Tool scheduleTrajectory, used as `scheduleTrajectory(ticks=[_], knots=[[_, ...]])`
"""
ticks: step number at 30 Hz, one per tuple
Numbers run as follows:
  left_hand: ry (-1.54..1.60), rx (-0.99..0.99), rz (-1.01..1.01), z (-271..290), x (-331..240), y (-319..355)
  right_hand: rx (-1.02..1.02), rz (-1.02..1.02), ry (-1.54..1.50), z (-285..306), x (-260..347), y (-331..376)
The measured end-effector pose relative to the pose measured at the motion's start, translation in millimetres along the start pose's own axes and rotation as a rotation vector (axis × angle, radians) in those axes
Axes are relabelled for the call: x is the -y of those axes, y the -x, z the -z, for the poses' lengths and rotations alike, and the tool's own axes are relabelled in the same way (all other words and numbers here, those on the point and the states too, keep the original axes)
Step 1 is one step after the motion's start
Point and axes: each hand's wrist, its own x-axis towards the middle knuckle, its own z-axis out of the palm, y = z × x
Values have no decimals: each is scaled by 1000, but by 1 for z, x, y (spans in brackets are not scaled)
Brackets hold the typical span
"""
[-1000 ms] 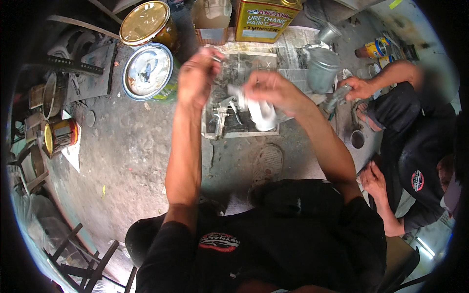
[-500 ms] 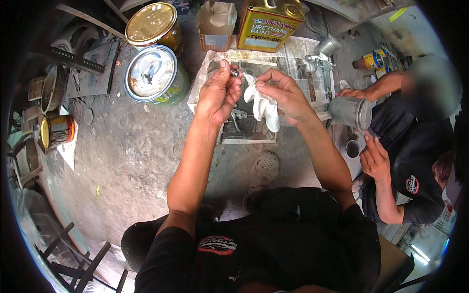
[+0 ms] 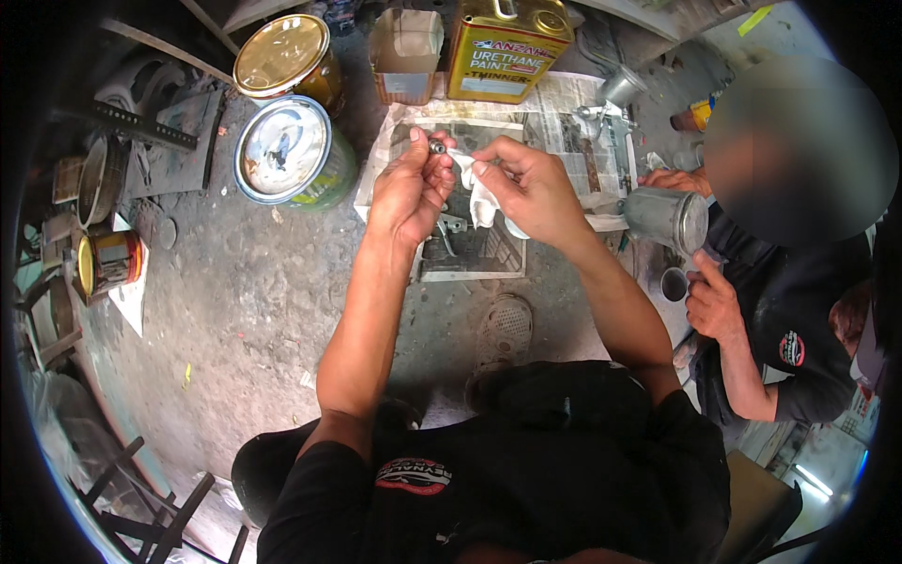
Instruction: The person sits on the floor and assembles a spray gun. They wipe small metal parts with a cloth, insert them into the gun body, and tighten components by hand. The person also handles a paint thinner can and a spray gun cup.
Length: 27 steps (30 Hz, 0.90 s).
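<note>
A small round metal fitting (image 3: 437, 148) sits pinched between the thumb and fingers of my left hand (image 3: 404, 195). My right hand (image 3: 534, 195) grips a white cloth (image 3: 483, 204), which hangs below the fingers. A twisted end of the cloth reaches to the fitting and seems to touch it. Beneath my hands, a metal part with a trigger-like lever (image 3: 451, 230) lies on newspaper (image 3: 556, 103). Farther right on the same paper rests a spray gun (image 3: 606, 115) with a metal cup (image 3: 622, 86).
At the back stand a yellow thinner can (image 3: 507, 56), a cut-open carton (image 3: 406, 70) and two paint cans, one gold-lidded (image 3: 282, 54), one blue-rimmed (image 3: 280, 150). To the right, a co-worker's hand (image 3: 714, 299) is near a metal canister (image 3: 662, 218) and a dark cup (image 3: 674, 284).
My right hand has turned and moved slightly left, bringing the cloth's twisted end closer against the fitting. The co-worker's head has leaned farther in at the right.
</note>
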Motion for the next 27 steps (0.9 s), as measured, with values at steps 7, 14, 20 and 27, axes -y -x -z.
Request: scheduleTrajectory(ticks=[7,14,20,27], knots=[[-137,-24,-65,-1,11,-3,-58,37,230,2,3,4],[-539,84,-396,17,27,-7,111,-123,-570,-14,-49,-9],[-679,50,-248,15,29,-9,-7,-4,200,-11,-37,8],[-363,-43,-145,23,8,-17,-339,534,782,-22,-27,14]])
